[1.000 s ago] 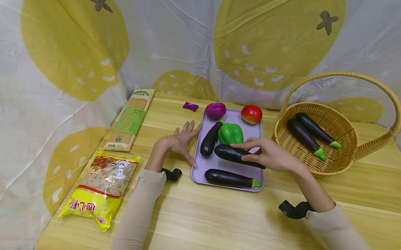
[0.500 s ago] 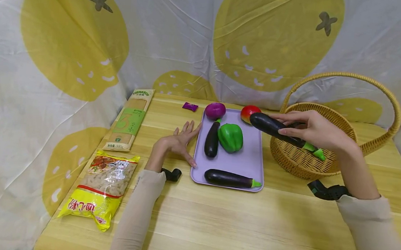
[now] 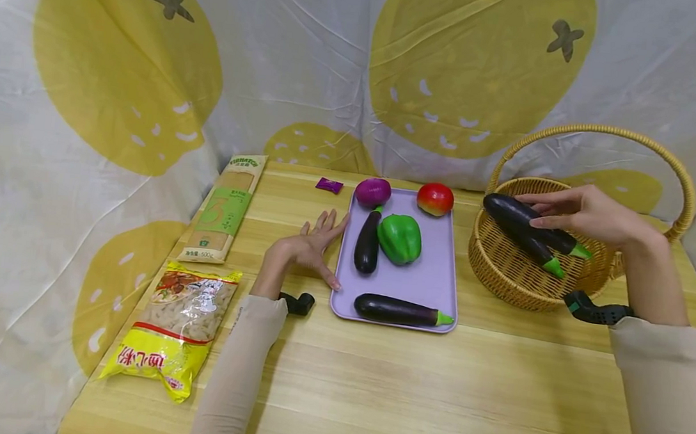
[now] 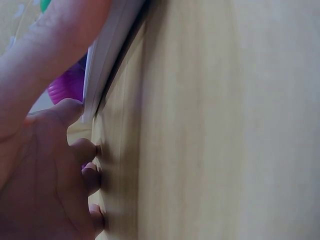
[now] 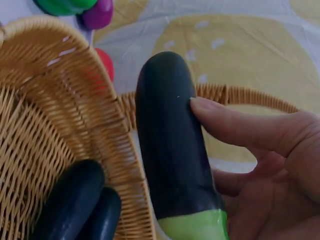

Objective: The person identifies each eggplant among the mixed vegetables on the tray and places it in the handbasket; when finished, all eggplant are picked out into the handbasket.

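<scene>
My right hand [image 3: 600, 217] pinches a dark eggplant [image 5: 167, 135] with a green stem end between thumb and fingers, over the wicker basket [image 3: 505, 288]. Two more eggplants [image 5: 70, 200] lie inside the basket in the right wrist view; the head view shows them partly covered by the held one and the hand. Fingers spread, my left hand [image 3: 313, 248] rests at the left edge of the lilac tray [image 3: 424, 273], thumb and index finger at its rim. On the tray are two eggplants [image 3: 398, 310], a green bell pepper [image 3: 400, 239], a purple onion-like ball [image 3: 373, 192] and a red round fruit [image 3: 436, 199].
Left on the wooden table lie a long noodle pack [image 3: 223, 208] and a yellow food bag [image 3: 176, 326]. A small purple wrapped candy [image 3: 329, 185] is behind the left hand. The basket's tall arched handle [image 3: 602, 130] rises at right; a lemon-print cloth [image 3: 312, 67] hangs behind.
My right hand has lifted an eggplant off the tray and carried it right, over the basket. The bell pepper and the eggplant beside it shifted slightly. My left hand has stayed put.
</scene>
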A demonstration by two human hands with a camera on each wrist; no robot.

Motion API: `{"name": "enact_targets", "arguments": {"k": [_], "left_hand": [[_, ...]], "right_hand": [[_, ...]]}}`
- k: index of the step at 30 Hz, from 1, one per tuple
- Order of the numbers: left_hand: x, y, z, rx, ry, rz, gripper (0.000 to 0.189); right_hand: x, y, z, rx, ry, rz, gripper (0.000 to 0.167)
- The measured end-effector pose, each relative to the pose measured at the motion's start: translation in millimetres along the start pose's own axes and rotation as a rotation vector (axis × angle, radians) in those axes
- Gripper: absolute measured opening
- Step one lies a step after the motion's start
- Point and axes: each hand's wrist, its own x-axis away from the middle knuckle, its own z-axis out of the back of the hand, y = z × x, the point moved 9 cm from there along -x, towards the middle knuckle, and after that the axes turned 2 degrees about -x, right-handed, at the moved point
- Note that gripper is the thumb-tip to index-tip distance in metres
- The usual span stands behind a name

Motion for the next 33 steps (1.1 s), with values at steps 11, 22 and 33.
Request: {"name": "enact_targets", "arguments": {"k": [11, 22, 33], "left_hand": [[-1.0, 0.1, 0.3, 0.003, -0.001, -0.006, 0.148], [0.1, -0.1, -1.1, 0.000, -0.001, -0.003, 0.148], [1.0, 0.9, 0.1, 0.002, 0.004, -0.010, 0.148]], "right_hand": [[-18.7, 41.5, -14.4, -0.091, -0.080, -0.124, 0.052], [-33.7, 46.3, -30.7, -0.134, -0.121, -0.177, 0.053], [-41.2, 40.9, -40.2, -0.081, -0.136, -0.145, 0.050]]}}
